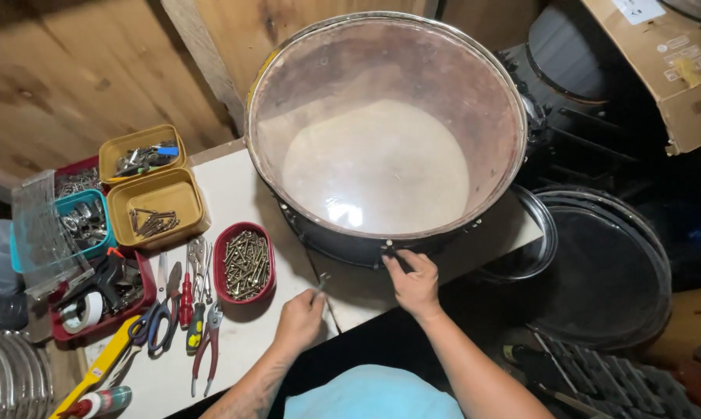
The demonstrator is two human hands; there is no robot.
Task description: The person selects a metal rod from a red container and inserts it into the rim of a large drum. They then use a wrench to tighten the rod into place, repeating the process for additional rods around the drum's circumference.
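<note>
A large drum shell (pixel 381 58) with a brown inner wall and a translucent bottom head stands open side up on the white table (pixel 234 194). My right hand (pixel 414 283) rests at its near lower rim, fingertips pinching a small black lug or fitting (pixel 389 250). My left hand (pixel 300 320) sits on the table a little left of it, fingers closed on a small metal drum key (pixel 321 281) that sticks up from the fist.
A red oval dish of screws (pixel 245 264) lies left of my left hand. Pliers, scissors and screwdrivers (pixel 187 306) lie beside it. Yellow, teal and red bins of hardware (pixel 152 206) crowd the far left. Drum hoops and a black drum head (pixel 598 271) lie right.
</note>
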